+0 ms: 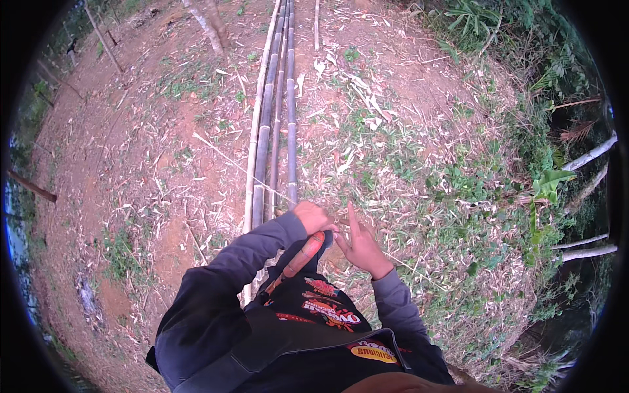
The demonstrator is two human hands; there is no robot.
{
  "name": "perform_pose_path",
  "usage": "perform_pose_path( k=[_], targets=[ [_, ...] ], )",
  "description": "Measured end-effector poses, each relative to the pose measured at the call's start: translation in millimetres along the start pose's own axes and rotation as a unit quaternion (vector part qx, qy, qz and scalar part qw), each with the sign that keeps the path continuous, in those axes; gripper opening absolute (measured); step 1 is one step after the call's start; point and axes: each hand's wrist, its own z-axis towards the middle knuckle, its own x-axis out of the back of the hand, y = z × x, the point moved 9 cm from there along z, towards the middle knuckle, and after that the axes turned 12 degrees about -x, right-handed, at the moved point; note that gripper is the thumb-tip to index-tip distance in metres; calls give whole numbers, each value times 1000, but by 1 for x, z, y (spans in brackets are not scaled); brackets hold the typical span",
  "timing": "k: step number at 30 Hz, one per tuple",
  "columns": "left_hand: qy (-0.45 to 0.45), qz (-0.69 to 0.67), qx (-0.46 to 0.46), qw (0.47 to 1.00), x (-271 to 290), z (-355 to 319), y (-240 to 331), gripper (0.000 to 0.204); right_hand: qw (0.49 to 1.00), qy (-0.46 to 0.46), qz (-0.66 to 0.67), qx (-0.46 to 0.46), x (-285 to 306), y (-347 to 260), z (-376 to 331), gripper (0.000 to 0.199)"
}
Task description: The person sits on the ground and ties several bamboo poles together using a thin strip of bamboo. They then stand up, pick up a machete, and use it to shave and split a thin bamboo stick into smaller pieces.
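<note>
Thin strip in hand, bamboo poles underneath

So the strip is slanted across the poles, which are laid out on the littered ground. Its near end is met by the left hand, where the fingers are curled in and look clenched on it. The right hand is held just beside, index finger pointed out, thumb spread; whether anything's gripped there can't be told, tbh. A reddish rod-shaped thing is seen just below the left hand.

Left hand curls around a thin strip near right hand and bamboo poles.
</note>
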Motion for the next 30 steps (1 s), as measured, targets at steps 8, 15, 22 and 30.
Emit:
perform_pose_path(
  k=[8, 15, 22, 30],
  targets=[
    [287, 90, 1, 954, 77, 99, -138, 25, 996, 4, -83, -41, 29, 105, 195, 42],
    [334, -120, 326, 876, 93, 43, -277, 25, 994, -31, -106, -16, 61, 215, 347, 25],
    [307, -317, 619, 650, -139, -94, -337, 38, 965, -151, -146, -159, -5, 343, 430, 26],
    [72, -284, 792, 535, -408, -222, -314, 44, 946, -205, -172, -184, -113, 548, 478, 15]
  ],
)
